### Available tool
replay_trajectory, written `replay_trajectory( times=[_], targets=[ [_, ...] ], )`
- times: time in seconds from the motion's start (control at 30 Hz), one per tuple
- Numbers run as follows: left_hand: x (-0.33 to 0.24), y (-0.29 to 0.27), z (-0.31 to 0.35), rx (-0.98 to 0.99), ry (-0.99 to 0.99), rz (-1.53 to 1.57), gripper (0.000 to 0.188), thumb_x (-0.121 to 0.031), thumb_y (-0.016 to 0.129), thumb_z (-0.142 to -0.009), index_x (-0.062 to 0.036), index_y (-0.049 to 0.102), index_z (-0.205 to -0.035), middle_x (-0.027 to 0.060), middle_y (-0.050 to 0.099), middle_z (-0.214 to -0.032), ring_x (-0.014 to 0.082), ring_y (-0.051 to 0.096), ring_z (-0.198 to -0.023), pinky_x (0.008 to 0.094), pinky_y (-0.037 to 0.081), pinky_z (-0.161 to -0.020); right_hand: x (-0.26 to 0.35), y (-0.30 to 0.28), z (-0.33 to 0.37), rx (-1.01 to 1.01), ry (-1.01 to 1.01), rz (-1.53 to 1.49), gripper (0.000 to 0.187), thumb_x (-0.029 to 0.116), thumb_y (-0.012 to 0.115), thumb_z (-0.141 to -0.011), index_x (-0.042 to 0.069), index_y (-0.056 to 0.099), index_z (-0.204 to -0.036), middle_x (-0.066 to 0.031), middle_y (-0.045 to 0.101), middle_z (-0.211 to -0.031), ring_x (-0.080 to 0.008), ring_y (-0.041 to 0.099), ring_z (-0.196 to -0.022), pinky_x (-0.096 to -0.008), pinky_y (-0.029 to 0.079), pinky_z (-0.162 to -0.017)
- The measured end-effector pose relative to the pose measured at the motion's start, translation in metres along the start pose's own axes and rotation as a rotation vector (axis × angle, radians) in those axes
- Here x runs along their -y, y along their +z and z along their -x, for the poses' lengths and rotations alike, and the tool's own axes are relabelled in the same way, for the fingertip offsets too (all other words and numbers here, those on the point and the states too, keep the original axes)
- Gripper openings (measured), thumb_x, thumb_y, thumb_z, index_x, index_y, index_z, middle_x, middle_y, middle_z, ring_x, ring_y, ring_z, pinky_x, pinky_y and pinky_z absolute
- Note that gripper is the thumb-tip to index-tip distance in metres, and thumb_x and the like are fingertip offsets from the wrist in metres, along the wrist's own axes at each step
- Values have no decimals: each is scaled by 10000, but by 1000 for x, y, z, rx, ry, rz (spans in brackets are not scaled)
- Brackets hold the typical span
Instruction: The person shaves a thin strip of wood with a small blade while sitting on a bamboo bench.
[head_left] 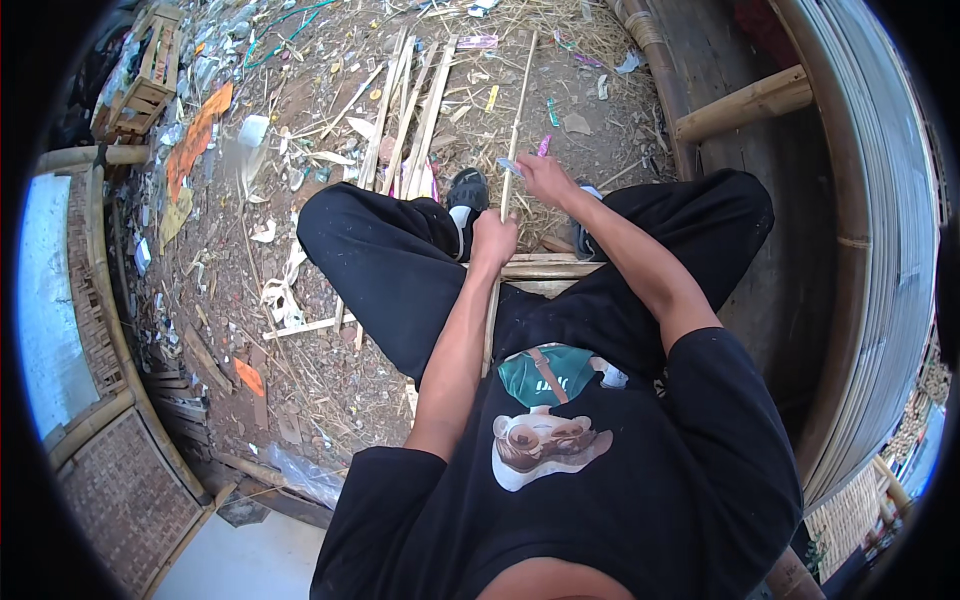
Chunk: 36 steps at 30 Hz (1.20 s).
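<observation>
A long, thin bamboo strip runs away from my lap between my knees, its near end lying against my trousers. My left hand is closed around it just in front of my lap. Farther along, my right hand is closed on a knife whose short, pale blade lies against the strip. The knife's handle is hidden in my fingers. Beyond my left foot lie several flat bamboo slats, roughly side by side on the ground.
I sit with knees spread on a bamboo seat. To the right is a bamboo-framed structure. A wooden crate stands far left. Orange plastic scraps, straw and litter cover the dirt. Woven bamboo panels edge the left.
</observation>
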<state>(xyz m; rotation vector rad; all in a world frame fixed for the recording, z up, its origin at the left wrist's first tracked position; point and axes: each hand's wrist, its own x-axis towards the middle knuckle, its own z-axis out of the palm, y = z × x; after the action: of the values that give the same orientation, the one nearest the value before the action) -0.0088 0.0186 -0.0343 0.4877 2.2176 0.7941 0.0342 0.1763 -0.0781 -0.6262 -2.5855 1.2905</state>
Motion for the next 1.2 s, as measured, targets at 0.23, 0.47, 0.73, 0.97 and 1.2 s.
replay_trajectory(
  times=[0.23, 0.47, 0.73, 0.97, 1.2],
  targets=[
    [-6, -4, 4, 36, -54, 17, 308, -233, 545, -850, 66, 619, -838, 208, 578, -653, 324, 584, -633, 420, 442, -607, -4, -1, 2, 83, 36, -24, 166, 142, 468, -885, 11, 569, -885, -243, 569, -752, -433, 546, -714, -462, 430, -629],
    [-10, -5, 4, 73, -79, 43, 305, -222, 554, -837, 75, 619, -861, 277, 605, -746, 416, 607, -773, 452, 455, -709, -4, -9, -2, 265, 300, -177, 235, 222, 477, -924, 9, 549, -856, -178, 527, -649, -288, 497, -564, -399, 394, -554],
    [-7, -3, -2, 28, 33, 89, 332, -278, 544, -872, 49, 604, -866, 97, 541, -547, 182, 528, -430, 351, 408, -434, 3, -3, -3, 202, 236, -92, 289, 275, 476, -907, 11, 594, -906, -180, 606, -714, -343, 581, -687, -414, 442, -662],
    [-9, 0, -25, 84, -66, 395, 393, -333, 524, -892, 54, 572, -941, 76, 539, -595, 163, 563, -444, 284, 423, -384, 7, -8, -8, -10, 265, -110, 237, 244, 511, -890, 25, 570, -958, -178, 605, -770, -303, 592, -735, -395, 439, -657],
    [-23, 1, -55, 97, -285, 987, 426, -376, 445, -925, 43, 509, -880, 124, 557, -652, 192, 585, -475, 298, 420, -339, 4, -12, -3, -15, 190, -139, 146, 156, 563, -847, 57, 559, -954, -119, 586, -652, -249, 570, -623, -347, 427, -602]
  ],
)
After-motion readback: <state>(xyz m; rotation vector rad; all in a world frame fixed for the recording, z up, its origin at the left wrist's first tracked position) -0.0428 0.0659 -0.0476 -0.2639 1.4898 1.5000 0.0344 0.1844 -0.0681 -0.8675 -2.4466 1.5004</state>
